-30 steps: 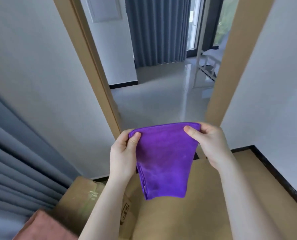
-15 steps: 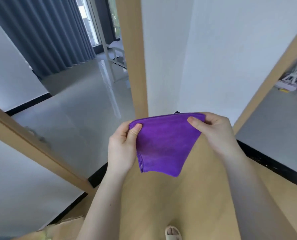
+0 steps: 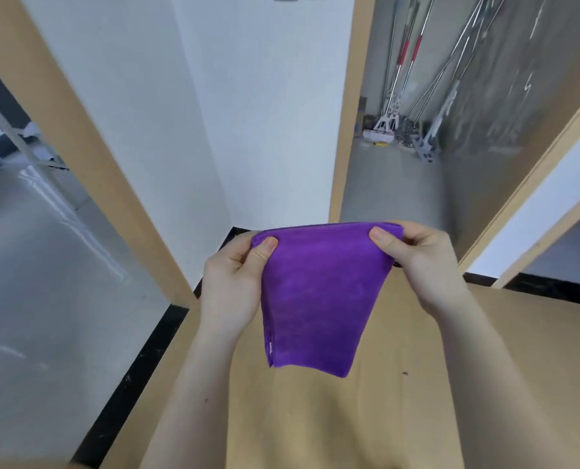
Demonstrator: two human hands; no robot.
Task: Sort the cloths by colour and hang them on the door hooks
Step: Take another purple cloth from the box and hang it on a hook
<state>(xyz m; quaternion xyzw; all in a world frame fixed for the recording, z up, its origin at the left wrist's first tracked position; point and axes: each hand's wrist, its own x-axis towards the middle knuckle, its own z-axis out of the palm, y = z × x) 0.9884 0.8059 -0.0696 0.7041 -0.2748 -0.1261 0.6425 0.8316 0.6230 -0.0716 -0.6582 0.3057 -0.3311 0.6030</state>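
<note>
This is an indoor hallway of a home or flat: a plain white plaster wall (image 3: 248, 130) is flanked by tan wooden door frames (image 3: 89, 157). Left of that wall, a glossy grey tiled floor (image 3: 45, 282) runs into a room. Right of it, a narrow grey closet (image 3: 393, 184) holds long metal-handled mops (image 3: 405, 52) leaning on its back wall.

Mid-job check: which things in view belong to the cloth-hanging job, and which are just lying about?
Job:
purple cloth, its top corners pinched by the left hand and the right hand. No door hooks in view.

Lying about:
mops and poles leaning against the wall in the room ahead.
</note>
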